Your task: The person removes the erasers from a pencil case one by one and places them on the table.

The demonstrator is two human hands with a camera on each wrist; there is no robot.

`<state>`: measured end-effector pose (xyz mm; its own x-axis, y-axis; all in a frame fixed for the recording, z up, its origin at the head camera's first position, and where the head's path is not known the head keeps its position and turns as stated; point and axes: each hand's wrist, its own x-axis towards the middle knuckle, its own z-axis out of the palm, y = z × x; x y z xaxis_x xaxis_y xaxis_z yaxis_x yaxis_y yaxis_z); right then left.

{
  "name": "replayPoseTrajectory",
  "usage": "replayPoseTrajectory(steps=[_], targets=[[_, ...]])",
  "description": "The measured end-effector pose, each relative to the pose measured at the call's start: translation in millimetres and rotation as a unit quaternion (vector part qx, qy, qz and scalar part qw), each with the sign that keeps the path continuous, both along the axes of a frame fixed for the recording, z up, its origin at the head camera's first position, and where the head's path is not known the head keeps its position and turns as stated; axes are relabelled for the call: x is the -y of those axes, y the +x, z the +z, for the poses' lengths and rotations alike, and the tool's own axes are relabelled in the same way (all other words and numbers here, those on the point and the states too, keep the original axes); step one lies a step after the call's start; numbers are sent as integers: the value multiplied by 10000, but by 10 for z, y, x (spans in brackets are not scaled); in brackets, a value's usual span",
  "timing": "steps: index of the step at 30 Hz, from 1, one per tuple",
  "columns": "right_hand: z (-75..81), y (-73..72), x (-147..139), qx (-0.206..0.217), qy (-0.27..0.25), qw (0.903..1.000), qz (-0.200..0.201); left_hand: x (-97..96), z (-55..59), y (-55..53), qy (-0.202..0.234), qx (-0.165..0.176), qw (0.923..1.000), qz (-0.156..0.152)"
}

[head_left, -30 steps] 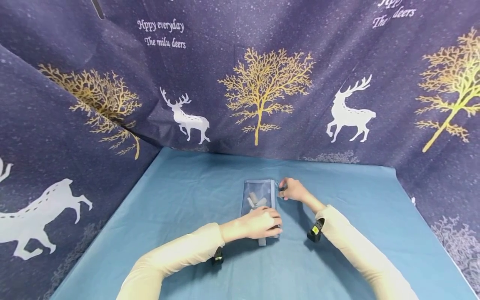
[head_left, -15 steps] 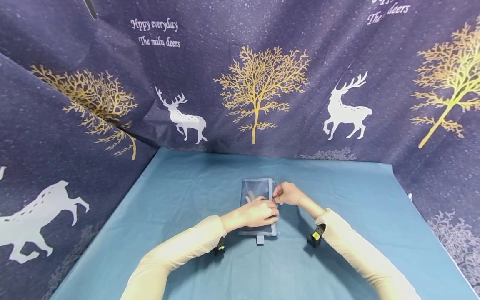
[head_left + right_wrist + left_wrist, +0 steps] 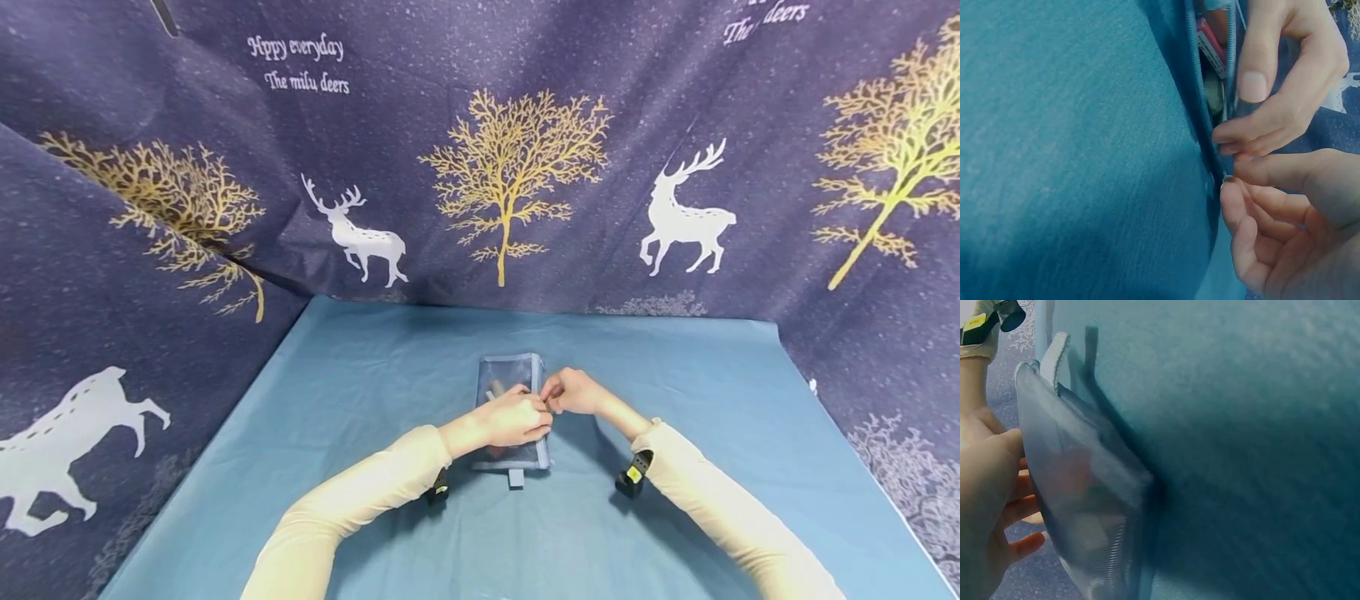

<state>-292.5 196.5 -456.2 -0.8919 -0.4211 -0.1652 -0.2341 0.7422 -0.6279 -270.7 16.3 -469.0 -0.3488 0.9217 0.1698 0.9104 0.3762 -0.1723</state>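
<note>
A blue see-through mesh zipper pouch point(image 3: 510, 364) lies on the table, its zipper edge facing right and a pale fabric tab point(image 3: 516, 478) at its near end. My left hand point(image 3: 513, 419) reaches over the pouch and pinches its zipper edge. Close beside it, my right hand point(image 3: 573, 392) pinches the small zipper pull point(image 3: 1229, 179) between thumb and fingertips. The zipper gapes on the near side of the hands in the right wrist view, where a pink box point(image 3: 1212, 47) with a white label shows inside. Other contents are blurred by the mesh.
A blue cloth point(image 3: 405, 358) covers the table. Behind it hangs a dark purple curtain point(image 3: 450, 50) printed with deer and trees. A black wrist camera point(image 3: 633, 473) sits below the right wrist, and another one hangs under the left wrist.
My right hand has come from the pouch's far right corner towards me along the zipper edge. My left hand has shifted slightly away from me, up the pouch, uncovering its near end and tab.
</note>
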Motion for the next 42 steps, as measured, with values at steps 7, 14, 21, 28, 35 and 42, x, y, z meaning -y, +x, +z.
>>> replayPoseTrajectory(steps=[7, 14, 21, 28, 35, 42], targets=[[14, 13, -4, -400, 109, 9969, 673, 35, 141, -2, 118, -587, 9982, -4], [-33, 63, 12, -1014, 335, 9874, 1172, 104, 265, -48, 258, -654, 9974, -128], [-56, 121, 50, -1044, 636, 9793, 1611, 151, 380, -117, 176, 152, 9997, -103], [-57, 138, 73, -905, 837, 9770, 1737, 119, 472, -45, 120, -32, 9935, 1132], [-30, 145, 116, -895, 1105, 9735, 1794, 121, 553, -6, -129, 280, 9853, 1681], [-40, 154, 125, -892, 1334, 9731, 1651, 231, 626, 21, -117, 730, 9770, 1999]])
